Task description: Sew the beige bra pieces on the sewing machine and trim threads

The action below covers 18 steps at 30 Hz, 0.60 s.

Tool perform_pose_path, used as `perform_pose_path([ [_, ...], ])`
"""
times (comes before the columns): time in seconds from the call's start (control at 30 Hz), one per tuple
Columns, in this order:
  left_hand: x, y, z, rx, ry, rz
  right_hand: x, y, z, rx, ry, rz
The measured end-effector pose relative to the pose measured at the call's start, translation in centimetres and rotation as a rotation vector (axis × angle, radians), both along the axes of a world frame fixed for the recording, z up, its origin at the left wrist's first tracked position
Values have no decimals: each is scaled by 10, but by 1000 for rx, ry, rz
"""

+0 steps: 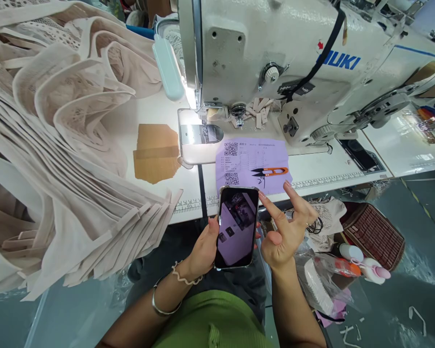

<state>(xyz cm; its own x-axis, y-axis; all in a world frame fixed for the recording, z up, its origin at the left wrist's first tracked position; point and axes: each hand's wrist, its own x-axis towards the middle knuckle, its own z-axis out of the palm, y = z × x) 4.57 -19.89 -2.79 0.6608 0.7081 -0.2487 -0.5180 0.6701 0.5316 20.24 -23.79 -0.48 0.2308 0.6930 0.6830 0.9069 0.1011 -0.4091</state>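
Note:
My left hand [204, 247] holds a smartphone [238, 227] upright over my lap, its fingers wrapped round the case. The lit screen shows a dark picture with small thumbnails below. My right hand [286, 224] is just right of the phone, fingers spread, its index fingertip near the phone's top right corner. Beyond the phone lies a purple printed sheet [252, 157] with QR codes, and orange thread snips [275, 171] rest on it.
A sewing machine [239, 58] stands behind the sheet. Stacked beige fabric pieces [94, 208] cover the table's left side. Brown cardboard [156, 153] lies beside the needle plate. At the right are a dark phone [360, 154], a woven basket [373, 234] and bottles [373, 270].

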Motion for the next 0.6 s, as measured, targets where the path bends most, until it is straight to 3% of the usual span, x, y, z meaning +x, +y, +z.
perform_pose_path([
  [0.37, -1, 0, 5, -42, 82, -2, -1, -4, 2, -44, -2, 69],
  [0.6, -2, -3, -8, 67, 121, -4, -11, 1, 13, -168, -72, 176],
])
